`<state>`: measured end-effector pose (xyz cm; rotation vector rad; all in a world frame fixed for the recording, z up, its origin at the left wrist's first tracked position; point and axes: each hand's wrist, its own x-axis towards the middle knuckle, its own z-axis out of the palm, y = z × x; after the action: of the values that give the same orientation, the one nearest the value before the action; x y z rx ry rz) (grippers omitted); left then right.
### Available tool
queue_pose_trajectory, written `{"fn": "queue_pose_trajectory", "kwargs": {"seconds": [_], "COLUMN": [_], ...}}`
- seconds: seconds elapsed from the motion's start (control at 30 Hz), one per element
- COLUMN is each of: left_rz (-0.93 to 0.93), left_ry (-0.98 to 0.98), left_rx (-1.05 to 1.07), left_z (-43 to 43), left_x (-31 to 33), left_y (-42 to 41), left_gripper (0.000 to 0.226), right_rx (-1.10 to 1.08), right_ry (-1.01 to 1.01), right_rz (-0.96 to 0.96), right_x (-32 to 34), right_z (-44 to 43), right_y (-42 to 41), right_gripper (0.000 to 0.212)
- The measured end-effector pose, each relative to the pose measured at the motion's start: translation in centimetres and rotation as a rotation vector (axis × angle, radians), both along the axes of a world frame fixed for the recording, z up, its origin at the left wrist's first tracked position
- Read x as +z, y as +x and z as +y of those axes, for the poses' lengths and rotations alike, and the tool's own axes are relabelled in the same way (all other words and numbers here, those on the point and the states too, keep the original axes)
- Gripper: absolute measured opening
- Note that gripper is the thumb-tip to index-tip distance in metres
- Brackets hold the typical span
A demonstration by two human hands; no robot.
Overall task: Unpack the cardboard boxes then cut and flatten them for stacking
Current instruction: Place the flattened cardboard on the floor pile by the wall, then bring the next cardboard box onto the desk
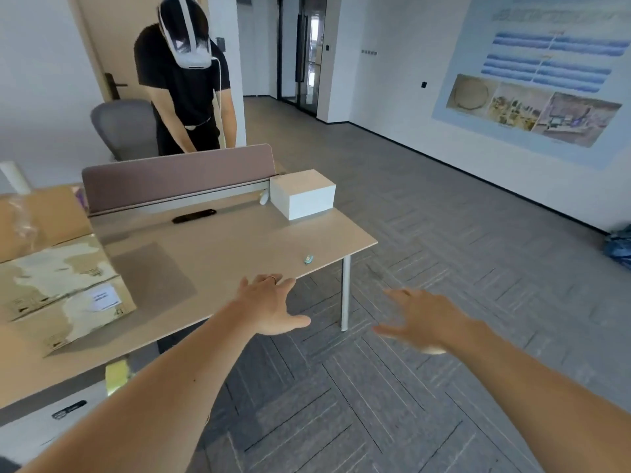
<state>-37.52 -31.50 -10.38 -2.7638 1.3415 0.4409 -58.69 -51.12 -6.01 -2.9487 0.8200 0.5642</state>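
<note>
Head: left hand (273,307), right hand (421,322) outstretched

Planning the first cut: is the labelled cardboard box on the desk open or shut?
Shut: the cardboard box has its top lying flat and closed, with no flap raised.

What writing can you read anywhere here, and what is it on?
No text here is legible.
White label on the cardboard box: print too blurred.
Handling marks on the box's side: too small.
Wall poster: heading and lines blurred.
Black object at lower left: pale marks, unreadable.
</note>
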Motion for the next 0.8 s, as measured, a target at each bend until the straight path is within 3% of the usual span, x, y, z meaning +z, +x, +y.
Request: {"fn": "queue_pose_trajectory", "kwargs": {"seconds": [0.17, 0.33, 0.4, 0.63, 0.8], "left_rz": [-0.03, -0.047, -0.059, -0.077, -0.113], "left_ry": [0.031, 0.181, 0.132, 0.109, 0.111], "left_rx": [0.204, 0.404, 0.507, 0.822, 0.897], "left_z": [-0.3, 2.1, 3.8, 15.1, 21.2], "left_x": [-0.4, 0.1, 1.5, 1.5, -0.7], "left_y": [9.8, 17.4, 19.8, 26.9, 33.1], "left_gripper": [0.099, 0.101, 0.098, 0.099, 0.103], "right_rx": [0.176, 0.389, 0.475, 0.77, 0.862], "right_ry": [0.023, 0.048, 0.033, 0.097, 0.102], "right_rz": [-0.05, -0.026, -0.024, -0.076, -0.064], "right_x": [-0.9, -2.2, -2.1, -1.6, -2.2], "right_z": [-4.8, -7.1, -6.7, 2.6, 8.5], "right_y": [13.1, 26.0, 31.8, 47.6, 56.4], "right_gripper": [0.095, 0.09, 0.09, 0.085, 0.088]}}
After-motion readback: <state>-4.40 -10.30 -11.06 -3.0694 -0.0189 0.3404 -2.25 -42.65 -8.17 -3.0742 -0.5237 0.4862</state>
